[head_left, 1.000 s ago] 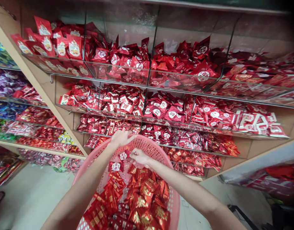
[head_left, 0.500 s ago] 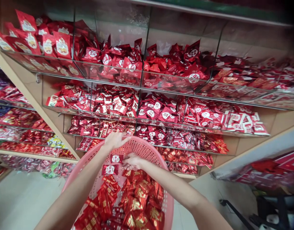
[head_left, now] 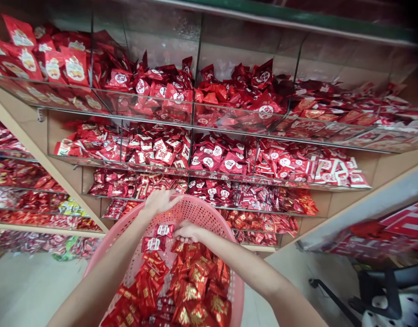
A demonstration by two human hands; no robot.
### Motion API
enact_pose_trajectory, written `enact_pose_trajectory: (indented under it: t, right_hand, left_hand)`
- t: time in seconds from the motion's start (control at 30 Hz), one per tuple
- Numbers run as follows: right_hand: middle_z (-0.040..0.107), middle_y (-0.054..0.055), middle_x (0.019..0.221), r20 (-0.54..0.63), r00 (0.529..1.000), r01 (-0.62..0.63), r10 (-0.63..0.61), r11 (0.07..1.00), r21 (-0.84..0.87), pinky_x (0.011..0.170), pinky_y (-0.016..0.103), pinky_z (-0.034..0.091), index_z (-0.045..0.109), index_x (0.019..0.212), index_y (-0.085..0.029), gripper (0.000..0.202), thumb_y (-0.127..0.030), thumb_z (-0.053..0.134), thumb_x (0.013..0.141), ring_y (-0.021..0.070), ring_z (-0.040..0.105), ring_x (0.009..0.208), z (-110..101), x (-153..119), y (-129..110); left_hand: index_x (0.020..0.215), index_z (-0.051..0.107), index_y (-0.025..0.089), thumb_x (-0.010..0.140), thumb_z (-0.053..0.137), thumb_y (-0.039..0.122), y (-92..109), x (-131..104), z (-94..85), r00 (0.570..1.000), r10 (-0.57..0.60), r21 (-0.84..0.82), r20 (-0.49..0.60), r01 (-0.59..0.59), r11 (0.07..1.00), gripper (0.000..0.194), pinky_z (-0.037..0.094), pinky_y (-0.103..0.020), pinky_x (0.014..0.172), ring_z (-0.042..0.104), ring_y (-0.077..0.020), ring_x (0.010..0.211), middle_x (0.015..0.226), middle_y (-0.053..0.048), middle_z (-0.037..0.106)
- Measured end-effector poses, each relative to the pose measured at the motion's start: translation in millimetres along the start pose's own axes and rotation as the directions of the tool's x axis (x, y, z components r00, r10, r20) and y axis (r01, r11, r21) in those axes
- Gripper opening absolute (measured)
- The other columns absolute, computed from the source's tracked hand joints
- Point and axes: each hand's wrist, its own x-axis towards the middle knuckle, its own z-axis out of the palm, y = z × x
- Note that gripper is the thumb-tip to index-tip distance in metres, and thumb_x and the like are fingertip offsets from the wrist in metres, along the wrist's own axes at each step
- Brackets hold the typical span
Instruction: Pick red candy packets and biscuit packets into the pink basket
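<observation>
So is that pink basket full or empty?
Partly filled: gold-lettered red packets lie heaped in the near part of the pink perforated basket, while its far side shows bare. Its nearest edge is cut off.

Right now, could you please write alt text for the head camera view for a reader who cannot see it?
A person's right hand is inside a pink perforated basket, beside two white-labelled packets and gold-lettered red packets; the left hand is on its far rim. Behind are shelves holding more packets, mostly red.
</observation>
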Motion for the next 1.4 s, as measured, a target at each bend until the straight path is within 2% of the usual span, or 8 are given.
enact_pose_trajectory:
  t: [0.2, 0.33, 0.47, 0.57, 0.7, 0.87, 1.17, 1.4]
  right_hand:
    - [0.038, -0.008, 0.031, -0.052, 0.998, -0.039, 0.036, 0.998, -0.052, 0.028, 0.015, 0.023, 0.043, 0.050, -0.016, 0.027, -0.008, 0.049, 0.075, 0.0039, 0.030, 0.024, -1.9, 11.9, 3.8]
    - [0.046, -0.007, 0.038, -0.153, 0.979, 0.119, -0.133, 0.988, -0.097, 0.031, 0.015, 0.028, 0.052, 0.058, -0.015, 0.018, -0.014, 0.054, 0.076, 0.0046, 0.039, 0.030, -15.8, -8.0, 4.0]
    - [0.055, -0.005, 0.048, -0.223, 0.815, 0.537, -0.535, 0.842, -0.059, 0.033, 0.014, 0.031, 0.060, 0.070, -0.015, 0.015, -0.029, 0.061, 0.075, 0.0040, 0.044, 0.035, -55.2, -48.9, 5.3]
    - [0.056, -0.006, 0.050, -0.486, 0.731, 0.662, -0.479, 0.672, 0.333, 0.029, 0.011, 0.025, 0.059, 0.074, -0.015, 0.016, -0.030, 0.063, 0.074, 0.0020, 0.040, 0.034, -93.3, -60.6, 9.3]
    - [0.053, -0.006, 0.050, -0.595, 0.795, 0.600, -0.116, 0.294, 0.744, 0.030, 0.007, 0.029, 0.049, 0.065, -0.015, 0.017, -0.017, 0.056, 0.080, 0.0002, 0.040, 0.035, -133.0, -37.8, 17.8]
    - [0.051, -0.006, 0.049, -0.619, 0.786, 0.612, 0.001, 0.150, 0.777, 0.035, 0.005, 0.038, 0.041, 0.062, -0.017, 0.028, -0.020, 0.038, 0.090, 0.0004, 0.043, 0.034, -155.2, -4.0, 22.3]
    - [0.046, -0.008, 0.048, -0.581, 0.814, 0.580, 0.027, 0.033, 0.814, 0.032, 0.003, 0.036, 0.043, 0.068, -0.017, 0.021, -0.007, 0.037, 0.086, -0.0001, 0.042, 0.034, -166.9, 0.2, 18.6]
    - [0.049, -0.006, 0.054, -0.525, 0.847, 0.529, -0.088, 0.030, 0.848, 0.032, 0.004, 0.033, 0.047, 0.072, -0.015, 0.014, -0.007, 0.042, 0.083, -0.0011, 0.041, 0.036, -140.6, -39.8, 23.0]
  left_hand:
    - [0.115, 0.057, 0.022, 0.078, 0.011, 0.071, 1.5, 0.5, -1.6, 1.000, -0.002, -0.004, 0.016, 0.002, 1.000, 0.077, 0.042, -0.037, 0.074, 0.061, -0.0283, 0.087, 0.090, -0.013, 0.067]
    - [0.114, 0.057, 0.022, 0.079, 0.013, 0.070, -1.5, -0.2, -1.1, 1.000, -0.013, -0.003, 0.008, 0.013, 1.000, 0.075, 0.043, -0.036, 0.073, 0.061, -0.0274, 0.085, 0.087, -0.012, 0.067]
    - [0.112, 0.059, 0.022, 0.078, 0.013, 0.072, -6.1, -1.7, 0.2, 1.000, -0.023, 0.007, 0.002, 0.023, 1.000, 0.076, 0.043, -0.036, 0.071, 0.062, -0.0286, 0.083, 0.084, -0.012, 0.067]
    - [0.111, 0.059, 0.021, 0.078, 0.011, 0.071, -7.0, -2.6, -0.3, 0.999, -0.029, 0.014, 0.013, 0.029, 0.999, 0.076, 0.043, -0.037, 0.072, 0.062, -0.0291, 0.084, 0.085, -0.013, 0.067]
    - [0.113, 0.058, 0.021, 0.079, 0.012, 0.069, -5.8, -3.5, -2.3, 0.999, -0.046, 0.012, 0.023, 0.046, 0.999, 0.075, 0.043, -0.037, 0.073, 0.062, -0.0287, 0.085, 0.087, -0.014, 0.067]
    - [0.117, 0.056, 0.021, 0.080, 0.013, 0.068, -6.6, -5.2, -4.6, 0.999, -0.038, 0.003, 0.025, 0.038, 0.999, 0.073, 0.043, -0.037, 0.073, 0.061, -0.0290, 0.087, 0.090, -0.013, 0.067]
    - [0.112, 0.059, 0.022, 0.080, 0.012, 0.069, -11.7, -8.1, -2.5, 0.999, -0.044, 0.023, -0.008, 0.044, 0.999, 0.074, 0.043, -0.036, 0.072, 0.062, -0.0275, 0.084, 0.086, -0.013, 0.067]
    - [0.110, 0.059, 0.021, 0.078, 0.011, 0.071, -12.1, -10.5, -0.9, 0.998, -0.046, 0.008, -0.036, 0.046, 0.999, 0.077, 0.043, -0.036, 0.071, 0.062, -0.0267, 0.081, 0.083, -0.013, 0.067]
